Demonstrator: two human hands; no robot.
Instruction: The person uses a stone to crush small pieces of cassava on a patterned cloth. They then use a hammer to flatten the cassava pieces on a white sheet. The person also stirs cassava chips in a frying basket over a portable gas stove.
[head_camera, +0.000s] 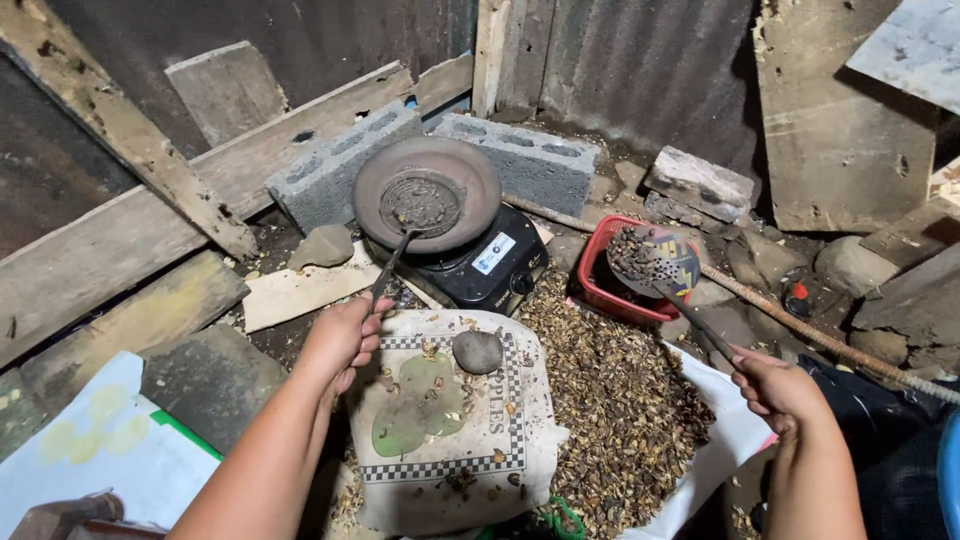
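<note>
My left hand (343, 337) grips the handle of a thin metal spoon (392, 258) whose tip rests in a shallow round pan (426, 191). The pan sits on a small black electric stove (490, 265) and holds a dark patch of roasted bits at its middle. My right hand (778, 386) holds the handle of a perforated ladle (653, 261), raised and loaded with dark kernels, over a red plastic basket (612, 297). Between my arms lies a heap of brown husks and kernels (606, 400) on a white sack.
A printed cloth sack (440, 430) with a grey stone (477, 351) on it lies in front of me. Concrete blocks (530, 160), wooden planks (130, 230) and corrugated metal walls stand behind the stove. A rusty rod (800, 320) and rocks lie at the right.
</note>
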